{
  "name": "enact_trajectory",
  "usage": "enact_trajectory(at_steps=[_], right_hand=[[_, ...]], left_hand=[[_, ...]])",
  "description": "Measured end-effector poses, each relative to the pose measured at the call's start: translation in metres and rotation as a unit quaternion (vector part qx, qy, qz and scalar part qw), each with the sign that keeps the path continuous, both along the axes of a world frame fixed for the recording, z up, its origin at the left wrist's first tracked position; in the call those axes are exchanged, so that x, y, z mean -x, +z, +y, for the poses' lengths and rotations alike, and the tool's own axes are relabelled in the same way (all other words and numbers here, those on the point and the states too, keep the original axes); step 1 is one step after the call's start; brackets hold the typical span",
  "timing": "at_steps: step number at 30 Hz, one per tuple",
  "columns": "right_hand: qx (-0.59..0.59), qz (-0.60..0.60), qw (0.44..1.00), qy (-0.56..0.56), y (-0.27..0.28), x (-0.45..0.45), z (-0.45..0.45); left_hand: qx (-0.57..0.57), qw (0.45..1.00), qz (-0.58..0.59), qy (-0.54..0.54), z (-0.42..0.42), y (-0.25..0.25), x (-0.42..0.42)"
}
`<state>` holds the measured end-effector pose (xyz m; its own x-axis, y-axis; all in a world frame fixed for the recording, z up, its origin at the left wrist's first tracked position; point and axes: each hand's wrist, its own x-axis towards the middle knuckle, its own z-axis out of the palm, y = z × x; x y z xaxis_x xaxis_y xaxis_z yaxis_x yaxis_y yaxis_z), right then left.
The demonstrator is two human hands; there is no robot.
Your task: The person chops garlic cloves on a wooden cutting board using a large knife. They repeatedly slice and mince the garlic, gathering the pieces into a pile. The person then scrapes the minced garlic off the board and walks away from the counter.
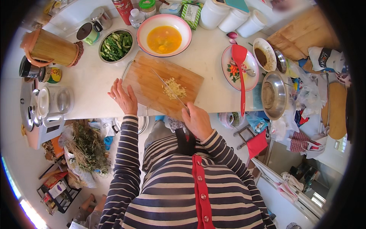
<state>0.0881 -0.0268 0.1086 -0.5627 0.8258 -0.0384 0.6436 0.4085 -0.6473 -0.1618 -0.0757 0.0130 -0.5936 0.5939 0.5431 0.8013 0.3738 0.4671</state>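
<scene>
My right hand (197,120) grips a kitchen knife (168,87), its blade edge-on over a wooden cutting board (143,77). Finely chopped pale pieces, possibly garlic, form a pile (177,90) beside and under the blade. At the board's left edge, my left hand (124,97) holds nothing, its fingers apart. Above the board stand an enamel bowl of beaten egg (164,40) and a metal bowl of cut green vegetables (116,45). To the right, a red spatula (241,63) lies across an oval plate (227,74) with cut red and green pieces and a metal spoon.
White canisters (213,14) and jars line the wall. A bowl of brown sauce (261,57) and an empty steel basin (273,96) stand right. A glass pitcher (61,100) and a wooden bucket-like container (55,48) are left. At lower left, another person's legs (93,207) show.
</scene>
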Motion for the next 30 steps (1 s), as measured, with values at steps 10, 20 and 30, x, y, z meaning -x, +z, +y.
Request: enact_trajectory(at_steps=[10,20,30], right_hand=[[-0.025,-0.115,0.992,-0.049,-0.032,0.028,-0.013],[-0.026,-0.053,0.997,-0.047,-0.04,0.019,-0.014],[-0.003,-0.126,0.991,-0.047,-0.046,0.028,-0.017]], left_hand=[[0.124,0.99,-0.054,-0.04,0.03,-0.03,0.001],[0.142,0.987,-0.071,-0.008,0.033,-0.034,0.004],[0.163,0.985,-0.061,-0.007,0.036,-0.034,0.005]])
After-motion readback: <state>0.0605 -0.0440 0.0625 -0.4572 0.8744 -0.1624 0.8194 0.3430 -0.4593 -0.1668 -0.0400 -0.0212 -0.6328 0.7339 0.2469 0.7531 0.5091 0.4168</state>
